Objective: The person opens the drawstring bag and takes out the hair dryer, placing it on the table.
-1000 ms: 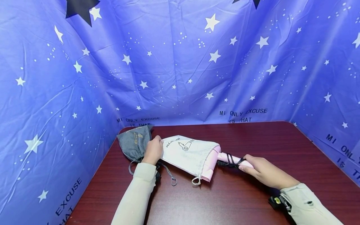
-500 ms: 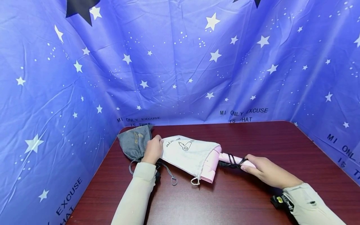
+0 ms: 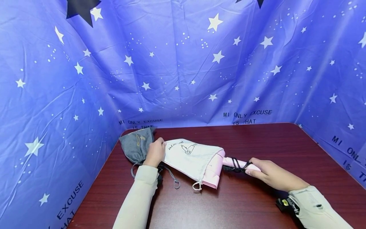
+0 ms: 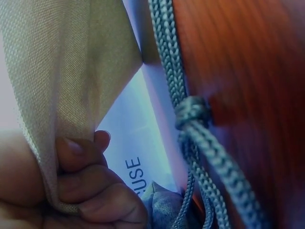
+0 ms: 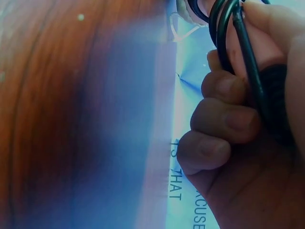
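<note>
A pink hair dryer (image 3: 212, 171) has its head partly inside a white drawstring pouch (image 3: 183, 159) printed with a dryer drawing. Its handle sticks out to the right with a black cord (image 3: 238, 164) wound round it. My right hand (image 3: 268, 173) grips the handle end; in the right wrist view the fingers (image 5: 224, 119) curl round handle and cord. My left hand (image 3: 155, 152) pinches the closed end of the white pouch, and the left wrist view has its fingers (image 4: 102, 186) folded over the cloth. The part of the dryer within the pouch is hidden.
A grey drawstring pouch (image 3: 136, 144) lies just left of my left hand, its grey cord (image 3: 172, 178) trailing over the dark red table (image 3: 183, 206). A blue star-printed cloth (image 3: 177, 63) hangs behind and on both sides of the table.
My right hand has shifted slightly right with the handle, and a bit more of the pink dryer head shows at the pouch mouth. The left hand stays nearly still.
</note>
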A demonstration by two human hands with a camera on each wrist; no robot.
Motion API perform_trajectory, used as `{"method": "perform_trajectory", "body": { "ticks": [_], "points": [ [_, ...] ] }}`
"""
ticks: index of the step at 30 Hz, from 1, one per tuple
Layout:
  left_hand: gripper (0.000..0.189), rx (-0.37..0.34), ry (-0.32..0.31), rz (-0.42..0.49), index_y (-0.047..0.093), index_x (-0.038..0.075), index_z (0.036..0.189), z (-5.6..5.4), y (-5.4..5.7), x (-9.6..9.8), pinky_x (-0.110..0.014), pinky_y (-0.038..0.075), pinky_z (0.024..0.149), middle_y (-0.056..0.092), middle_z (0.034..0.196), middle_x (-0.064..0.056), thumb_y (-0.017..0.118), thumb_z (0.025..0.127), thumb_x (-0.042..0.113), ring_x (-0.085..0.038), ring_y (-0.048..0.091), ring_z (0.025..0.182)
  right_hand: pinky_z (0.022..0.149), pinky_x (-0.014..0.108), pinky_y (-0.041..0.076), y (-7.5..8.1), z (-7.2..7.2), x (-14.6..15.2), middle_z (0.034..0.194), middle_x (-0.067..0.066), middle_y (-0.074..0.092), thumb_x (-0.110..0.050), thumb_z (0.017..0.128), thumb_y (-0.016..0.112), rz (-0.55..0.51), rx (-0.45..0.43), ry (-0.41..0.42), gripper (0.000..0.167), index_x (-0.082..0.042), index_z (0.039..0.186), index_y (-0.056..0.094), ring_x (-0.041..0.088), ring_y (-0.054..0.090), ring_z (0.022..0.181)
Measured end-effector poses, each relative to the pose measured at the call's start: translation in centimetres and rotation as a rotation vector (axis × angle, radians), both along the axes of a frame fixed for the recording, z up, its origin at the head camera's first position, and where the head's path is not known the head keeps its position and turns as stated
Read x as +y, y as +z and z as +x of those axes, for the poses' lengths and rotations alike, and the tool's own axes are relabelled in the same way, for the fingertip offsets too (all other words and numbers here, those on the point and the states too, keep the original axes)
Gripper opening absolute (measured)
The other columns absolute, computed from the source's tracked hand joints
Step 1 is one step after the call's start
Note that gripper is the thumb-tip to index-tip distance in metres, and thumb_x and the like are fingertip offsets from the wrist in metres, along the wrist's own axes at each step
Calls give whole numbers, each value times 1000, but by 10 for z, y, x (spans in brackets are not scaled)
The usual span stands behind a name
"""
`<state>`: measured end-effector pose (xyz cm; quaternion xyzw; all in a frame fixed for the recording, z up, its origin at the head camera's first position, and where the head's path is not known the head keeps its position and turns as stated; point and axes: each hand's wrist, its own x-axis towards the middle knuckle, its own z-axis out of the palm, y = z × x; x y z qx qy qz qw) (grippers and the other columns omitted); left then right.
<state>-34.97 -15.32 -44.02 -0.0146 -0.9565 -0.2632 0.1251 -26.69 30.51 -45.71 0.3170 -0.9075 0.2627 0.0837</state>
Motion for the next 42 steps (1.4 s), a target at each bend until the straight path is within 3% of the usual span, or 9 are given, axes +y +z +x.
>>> {"method": "perform_trajectory", "body": {
  "ticks": [10,26,42],
  "points": [
    [19,-46,-20,28,65,6,109,1,3,-1,-46,54,77,71,94,-13,51,109,19,-31,68,84,63,21,42,3,2,0,73,-24,48,-27,102,67,8,-21,4,13,-31,99,55,-4,50,68],
    [18,-10,-49,32,66,9,109,3,4,-4,-43,52,74,70,90,-9,52,109,19,-25,65,78,59,21,42,3,2,2,71,-22,47,-28,102,66,11,-46,14,13,-31,98,54,-4,48,63],
    [15,33,5,35,67,7,104,1,5,-20,-51,53,79,73,96,-14,55,107,17,-35,69,90,58,21,41,-1,1,15,70,-23,47,-23,100,69,-8,-18,-17,16,-31,98,55,-5,48,62]
  ]
}}
